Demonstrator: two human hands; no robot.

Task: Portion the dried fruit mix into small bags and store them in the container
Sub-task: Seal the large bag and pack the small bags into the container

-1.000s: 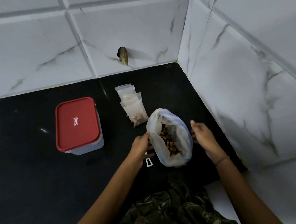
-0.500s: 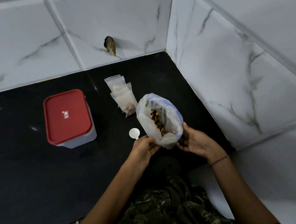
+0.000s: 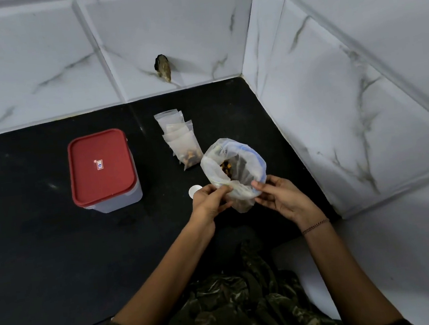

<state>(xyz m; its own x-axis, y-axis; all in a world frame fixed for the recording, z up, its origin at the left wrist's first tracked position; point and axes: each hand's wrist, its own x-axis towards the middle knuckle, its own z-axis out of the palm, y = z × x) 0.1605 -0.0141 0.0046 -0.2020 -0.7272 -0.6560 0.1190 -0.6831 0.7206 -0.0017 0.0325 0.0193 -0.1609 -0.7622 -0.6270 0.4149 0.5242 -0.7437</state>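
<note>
left hand (image 3: 208,202) + right hand (image 3: 282,200) pinched 6 o'clock rim of translucent plastic dried-fruit bag (image 3: 215,166) | judged: mouth needed keeping upright, rim rolled evenly to avoid spills

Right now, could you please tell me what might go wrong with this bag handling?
The big bag is wide open, and the left hand and right hand grip it by its near rim, so fruit might spill onto the counter. The container is lidded while both hands are busy, so storing bags may mean letting go first.
</note>
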